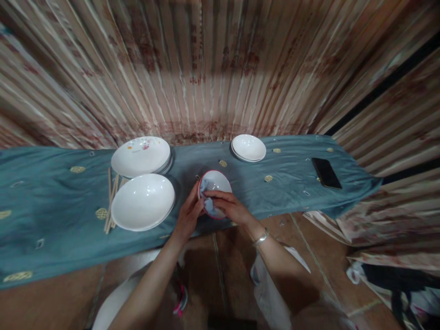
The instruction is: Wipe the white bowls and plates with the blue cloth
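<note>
A small white bowl (pixel 222 180) with a red rim is held at the near edge of the table, its inside facing me. My left hand (pixel 189 213) is closed around the bowl's left side. Pressed into the bowl is a light blue cloth (pixel 209 206), and my right hand (pixel 228 206) is closed on it with the fingers inside the rim. The right wrist wears a silver bracelet (pixel 262 237). Part of the cloth is hidden under the right fingers.
Left of my hands stand a stack of flowered plates (pixel 137 158), large white bowls (pixel 143 201) and several wooden chopsticks (pixel 110 201). Small white bowls (pixel 249 146) are stacked at the back right, and a black phone (pixel 326 173) lies farther right on the green tablecloth (pixel 285 197). Curtains (pixel 206 91) hang behind.
</note>
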The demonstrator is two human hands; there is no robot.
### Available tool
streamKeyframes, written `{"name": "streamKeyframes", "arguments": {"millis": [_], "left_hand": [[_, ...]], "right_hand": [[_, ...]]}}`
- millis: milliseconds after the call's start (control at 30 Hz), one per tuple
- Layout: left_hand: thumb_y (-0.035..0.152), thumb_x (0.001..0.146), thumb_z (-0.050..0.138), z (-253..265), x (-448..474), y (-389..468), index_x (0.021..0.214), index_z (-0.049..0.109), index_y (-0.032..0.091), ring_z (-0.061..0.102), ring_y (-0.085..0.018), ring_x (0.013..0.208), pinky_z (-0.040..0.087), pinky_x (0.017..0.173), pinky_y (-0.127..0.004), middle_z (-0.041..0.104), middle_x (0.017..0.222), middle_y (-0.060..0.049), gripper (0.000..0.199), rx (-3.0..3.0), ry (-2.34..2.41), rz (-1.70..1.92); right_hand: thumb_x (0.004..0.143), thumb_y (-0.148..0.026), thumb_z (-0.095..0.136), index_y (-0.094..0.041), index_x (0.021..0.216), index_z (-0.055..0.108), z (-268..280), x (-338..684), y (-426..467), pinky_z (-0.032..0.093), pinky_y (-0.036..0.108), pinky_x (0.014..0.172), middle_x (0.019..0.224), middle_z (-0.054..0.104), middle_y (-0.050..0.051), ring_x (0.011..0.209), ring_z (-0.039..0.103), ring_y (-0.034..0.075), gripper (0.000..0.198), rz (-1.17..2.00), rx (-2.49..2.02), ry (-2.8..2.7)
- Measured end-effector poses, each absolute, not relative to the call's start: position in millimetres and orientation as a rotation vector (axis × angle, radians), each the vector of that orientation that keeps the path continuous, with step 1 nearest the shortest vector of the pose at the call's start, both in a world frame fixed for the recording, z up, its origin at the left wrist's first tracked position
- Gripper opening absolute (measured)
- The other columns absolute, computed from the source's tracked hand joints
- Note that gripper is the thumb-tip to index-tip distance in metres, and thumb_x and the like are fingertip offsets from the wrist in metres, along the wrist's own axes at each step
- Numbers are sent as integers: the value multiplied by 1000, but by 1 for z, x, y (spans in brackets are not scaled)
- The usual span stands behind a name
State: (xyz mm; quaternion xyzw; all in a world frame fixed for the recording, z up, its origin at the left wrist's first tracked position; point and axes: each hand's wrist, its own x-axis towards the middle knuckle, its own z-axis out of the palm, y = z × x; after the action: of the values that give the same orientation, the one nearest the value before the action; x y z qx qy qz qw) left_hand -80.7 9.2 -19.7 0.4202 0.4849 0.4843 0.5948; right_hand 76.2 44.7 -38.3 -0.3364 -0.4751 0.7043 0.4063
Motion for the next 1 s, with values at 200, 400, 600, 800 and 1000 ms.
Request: {"name": "streamKeyframes", "arguments": {"millis": [200, 400, 600, 800, 1000], "left_hand": [[54, 81, 66, -22, -81, 9, 151, 38, 29, 43, -35, 139, 56, 96, -42, 39, 158, -5, 79, 1003, 1146, 1126], [53, 81, 67, -23, -81, 8, 152, 37, 29, 40, -35, 142, 55, 97, -43, 38, 159, -5, 81, 1022, 1127, 1124], [47, 83, 66, -19, -79, 7, 154, 32, 27, 42, -33, 141, 57, 94, -40, 39, 158, -6, 81, 1014, 1103, 1118], [43, 82, 67, -16, -77, 6, 153, 35, 26, 48, -31, 136, 57, 92, -38, 46, 153, -6, 80, 994, 1115, 1136], [46, 78, 70, -18, -77, 7, 152, 37, 29, 60, -32, 119, 62, 74, -37, 57, 143, -7, 82, 962, 1146, 1128]], "right_hand": [[71, -34, 77, -29, 101, 77, -28, 64, 52, 50, 31, 97, 113, 73, -2, 108, 64, 18, 30, 1718, -781, -981], [70, -34, 76, -28, 105, 76, -31, 63, 69, 52, 34, 99, 118, 72, -1, 113, 63, 19, 36, 1654, -756, -902], [69, -34, 74, -27, 104, 76, -42, 68, 82, 52, 34, 99, 120, 71, -1, 118, 61, 20, 36, 1572, -798, -893], [74, -37, 67, -26, 113, 73, -62, 90, 87, 51, 41, 101, 127, 67, 2, 118, 61, 23, 41, 1438, -954, -1062], [86, -22, 49, -21, 121, 69, -63, 121, 81, 48, 42, 104, 126, 67, 8, 116, 62, 22, 40, 991, -1227, -1677]]}}
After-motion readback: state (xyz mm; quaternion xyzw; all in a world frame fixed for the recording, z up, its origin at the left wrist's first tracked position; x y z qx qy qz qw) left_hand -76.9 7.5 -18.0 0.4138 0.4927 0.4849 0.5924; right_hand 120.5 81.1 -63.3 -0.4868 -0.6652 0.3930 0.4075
